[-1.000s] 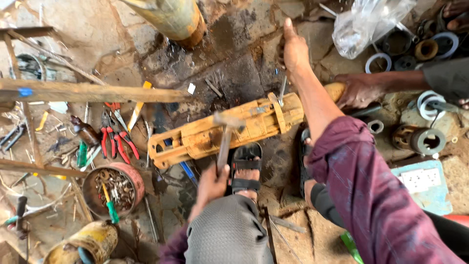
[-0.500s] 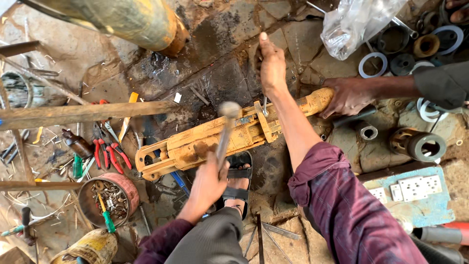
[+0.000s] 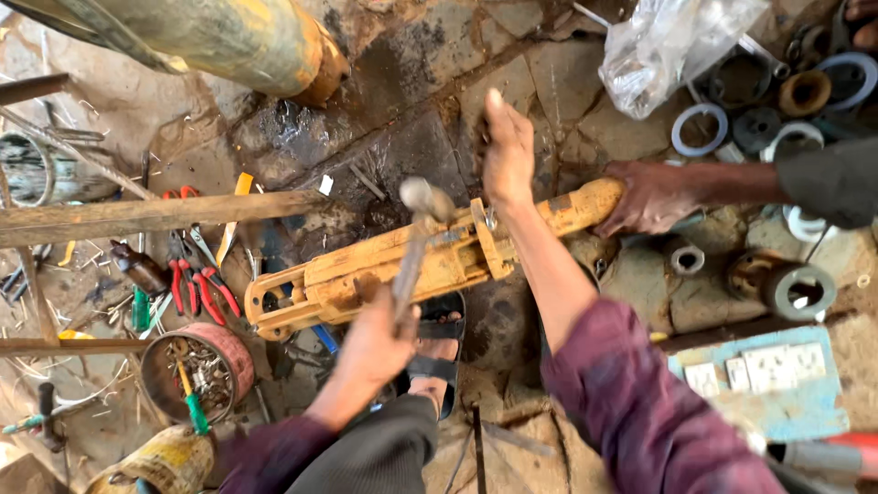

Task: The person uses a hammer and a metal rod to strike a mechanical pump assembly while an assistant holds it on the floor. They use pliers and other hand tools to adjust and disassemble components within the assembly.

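A long, worn yellow power tool [image 3: 366, 274] lies across the stone floor. My left hand [image 3: 380, 343] grips the handle of a steel hammer [image 3: 416, 229], whose head hovers just above the tool's body. My right hand [image 3: 508, 151] stands upright with fingers stretched and its heel at the tool's metal collar [image 3: 489, 240]; I see nothing in it. Another person's hand [image 3: 654, 197] clasps the tool's rounded right end. My sandalled foot [image 3: 437, 352] rests just below the tool.
Red-handled pliers [image 3: 197, 288] and a round tin of bits [image 3: 197, 366] lie at the left, under wooden planks [image 3: 137, 218]. A yellow cylinder [image 3: 238, 41] is at the top. Metal rings and bearings [image 3: 786, 284], a plastic bag [image 3: 668, 41] and a socket strip [image 3: 759, 380] crowd the right.
My right hand has dropped from a raised position down to the tool's collar. The hammer head has swung closer to the tool. The view has shifted slightly.
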